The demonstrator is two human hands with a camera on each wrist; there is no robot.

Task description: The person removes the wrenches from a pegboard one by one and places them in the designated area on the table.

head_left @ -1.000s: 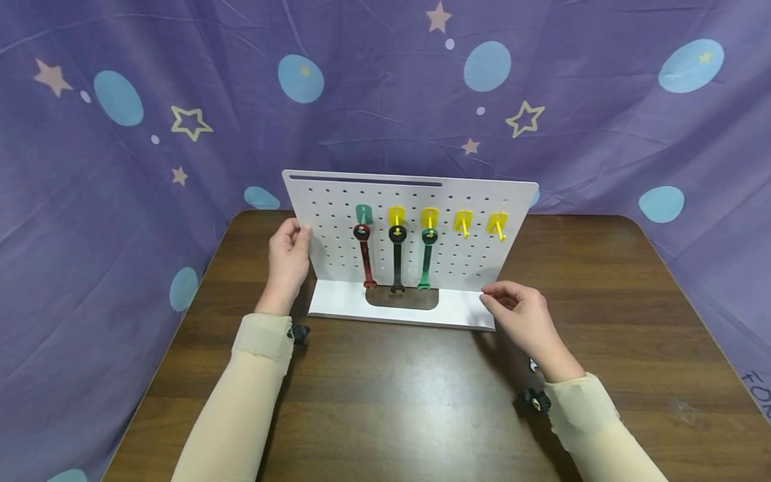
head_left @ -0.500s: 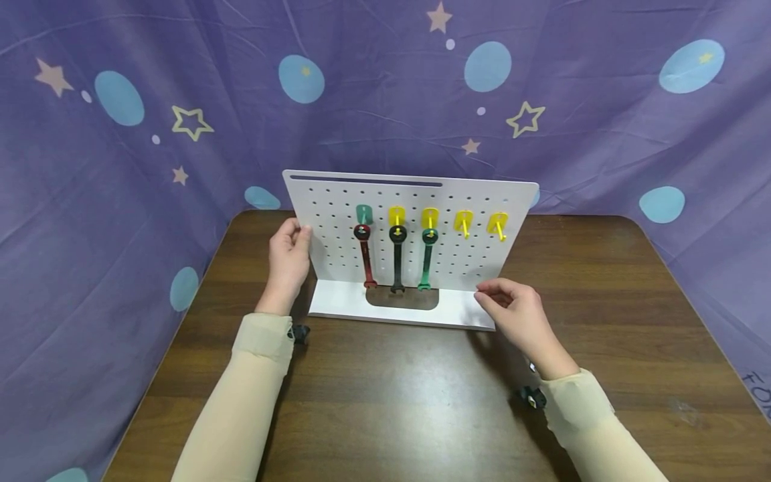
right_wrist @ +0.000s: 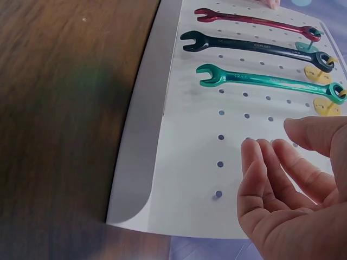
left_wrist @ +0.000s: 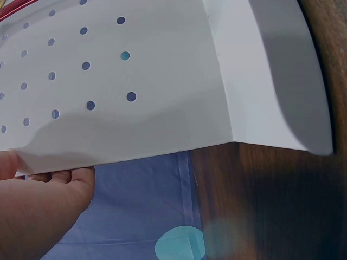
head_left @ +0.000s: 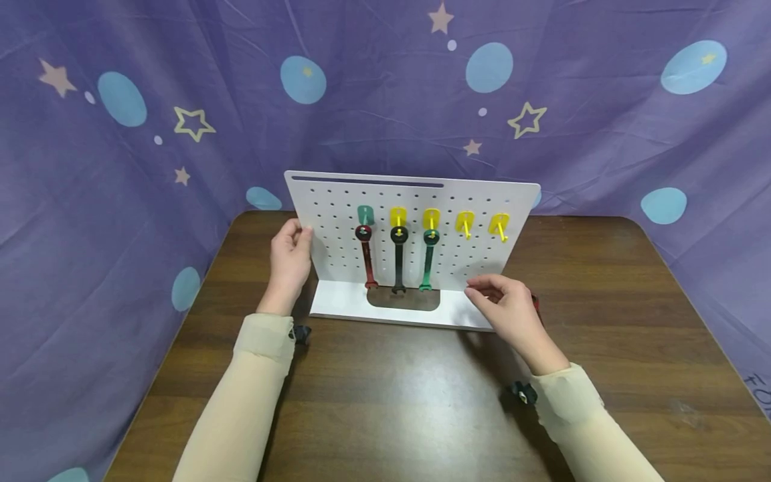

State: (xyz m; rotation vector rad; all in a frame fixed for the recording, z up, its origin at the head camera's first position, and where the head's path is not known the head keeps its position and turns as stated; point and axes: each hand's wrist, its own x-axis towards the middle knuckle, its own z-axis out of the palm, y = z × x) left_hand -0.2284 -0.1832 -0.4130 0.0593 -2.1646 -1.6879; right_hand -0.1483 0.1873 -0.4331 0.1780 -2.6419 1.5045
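Left hand point(head_left: 290, 261): thumb and fingers pinching | right hand point(head_left: 512, 314): fingers bent, thumb apart | arms point(head_left: 231, 408) stretched forward

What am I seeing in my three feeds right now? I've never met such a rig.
There's no robot: these are one person's bare left hand and right hand. The wide picture is taken from the head, the close-ups from the left and right wrists. A white pegboard stands on the wood-grain table. A red combination wrench hangs from its teal hook; a black combination wrench and a green combination wrench hang from yellow hooks. Two more yellow hooks are bare. The left hand grips the pegboard's left edge. The right hand, near the lower right, holds nothing visible. Something red, mostly hidden, shows beyond it.
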